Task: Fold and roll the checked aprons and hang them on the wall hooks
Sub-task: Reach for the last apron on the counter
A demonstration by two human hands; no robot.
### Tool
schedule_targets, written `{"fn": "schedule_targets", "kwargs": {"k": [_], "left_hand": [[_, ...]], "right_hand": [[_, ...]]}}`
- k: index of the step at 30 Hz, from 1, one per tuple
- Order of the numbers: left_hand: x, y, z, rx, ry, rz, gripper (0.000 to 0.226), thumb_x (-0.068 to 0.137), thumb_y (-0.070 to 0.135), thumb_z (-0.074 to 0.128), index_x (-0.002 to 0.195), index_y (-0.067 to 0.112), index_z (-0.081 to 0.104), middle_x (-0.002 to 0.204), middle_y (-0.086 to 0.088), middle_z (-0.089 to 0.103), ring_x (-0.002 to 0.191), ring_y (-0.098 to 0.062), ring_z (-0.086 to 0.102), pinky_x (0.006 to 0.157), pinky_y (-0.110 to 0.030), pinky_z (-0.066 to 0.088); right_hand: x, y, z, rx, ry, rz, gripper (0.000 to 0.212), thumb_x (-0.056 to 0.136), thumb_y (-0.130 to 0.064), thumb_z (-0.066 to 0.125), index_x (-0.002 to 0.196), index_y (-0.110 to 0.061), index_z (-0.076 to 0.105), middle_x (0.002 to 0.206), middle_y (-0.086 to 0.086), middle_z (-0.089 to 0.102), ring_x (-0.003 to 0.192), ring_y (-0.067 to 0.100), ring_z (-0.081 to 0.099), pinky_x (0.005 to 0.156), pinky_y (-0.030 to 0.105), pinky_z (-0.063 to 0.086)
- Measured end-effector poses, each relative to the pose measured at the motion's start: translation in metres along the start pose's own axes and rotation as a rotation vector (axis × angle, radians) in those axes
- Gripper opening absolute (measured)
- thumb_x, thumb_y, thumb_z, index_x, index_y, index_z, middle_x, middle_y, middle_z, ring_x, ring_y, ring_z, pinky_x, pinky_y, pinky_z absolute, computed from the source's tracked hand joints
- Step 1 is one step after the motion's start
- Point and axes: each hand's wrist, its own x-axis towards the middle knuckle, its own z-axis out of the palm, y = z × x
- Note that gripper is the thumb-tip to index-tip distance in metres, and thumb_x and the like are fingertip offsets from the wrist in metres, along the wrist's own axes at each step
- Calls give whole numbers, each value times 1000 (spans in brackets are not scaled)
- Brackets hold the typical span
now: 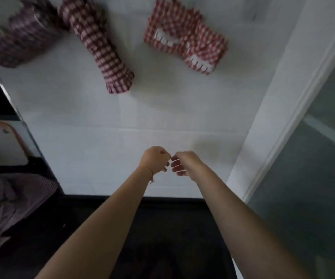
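Three checked aprons hang high on the white wall (142, 121). A dark maroon apron (17, 41) is at the far left, a rolled maroon-and-pink apron (104, 55) hangs beside it, and a folded red-and-white apron (184, 37) with white trim is further right. The hooks are hidden behind the cloth. My left hand (155, 160) and my right hand (184, 163) are close together low in front of the wall, well below the aprons. The left is curled into a fist, the right has loosely bent fingers, and neither holds anything that I can see.
A crumpled pale striped cloth (11, 202) lies on a dark surface at the lower left. Above it stands a white board with a brown rim (1, 141). A white door frame (273, 127) and a grey glass panel (313, 188) border the wall on the right.
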Motion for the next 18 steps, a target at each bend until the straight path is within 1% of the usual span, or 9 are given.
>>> {"fn": "schedule_targets", "kwargs": {"k": [1, 3, 6, 8, 10, 12, 14, 15, 18], "left_hand": [[-3, -20, 2, 5, 5, -31, 20, 89, 18, 51, 86, 13, 70, 78, -2, 74, 64, -15, 71, 68, -46, 62], [-9, -68, 4, -4, 20, -115, 19, 90, 17, 51, 88, 12, 70, 79, -3, 73, 64, -15, 71, 73, -46, 62], [-22, -137, -11, -28, 19, -219, 16, 92, 20, 53, 90, 15, 69, 78, -2, 74, 65, -19, 72, 74, -51, 61], [-31, -181, -29, -45, 28, -275, 15, 91, 21, 55, 87, 18, 69, 74, -1, 73, 67, -23, 72, 73, -54, 60], [-38, -218, -61, -77, 103, -307, 14, 92, 20, 56, 87, 18, 69, 76, 0, 73, 68, -20, 71, 76, -49, 61], [-43, -255, -99, -63, 220, -329, 15, 94, 21, 56, 95, 17, 70, 87, 2, 71, 74, -14, 67, 74, -38, 59], [-46, -292, -135, 30, 348, -328, 18, 95, 20, 55, 106, 16, 69, 103, 3, 64, 81, -10, 59, 69, -23, 49], [-46, -316, -158, 85, 398, -329, 20, 95, 19, 55, 110, 16, 68, 112, 0, 59, 88, -11, 56, 73, -21, 45], [-47, -376, -208, 238, 419, -386, 31, 94, 20, 56, 123, 20, 63, 138, -8, 41, 125, -25, 39, 100, -34, 39]], "right_hand": [[3, 15, 12, -47, -93, 21, 22, 96, -13, 46, 91, -3, 64, 73, 10, 66, 61, 23, 63, 65, 31, 49], [16, 47, 44, -117, -170, 73, 22, 98, -12, 45, 92, -2, 65, 75, 10, 66, 63, 22, 63, 67, 32, 51], [23, 80, 94, -121, -178, 105, 16, 96, -10, 51, 94, -3, 65, 76, 10, 66, 61, 22, 63, 62, 31, 53], [26, 93, 129, -109, -165, 111, 14, 95, -10, 52, 92, -5, 65, 78, 11, 68, 64, 23, 65, 69, 35, 57], [28, 97, 175, -113, -165, 101, 15, 94, -10, 51, 90, -7, 65, 78, 11, 68, 65, 23, 66, 75, 38, 59], [31, 96, 228, -148, -202, 65, 17, 95, -11, 50, 92, -7, 66, 78, 10, 68, 65, 22, 66, 76, 38, 59], [30, 94, 277, -196, -239, 43, 20, 96, -12, 48, 93, -8, 67, 79, 9, 69, 67, 22, 67, 75, 38, 59], [30, 93, 308, -209, -256, 45, 21, 97, -12, 47, 92, -8, 67, 79, 9, 69, 67, 22, 67, 74, 38, 59], [26, 93, 378, -252, -311, 61, 23, 99, -13, 45, 91, -9, 66, 80, 9, 69, 67, 20, 66, 72, 37, 58]]}}
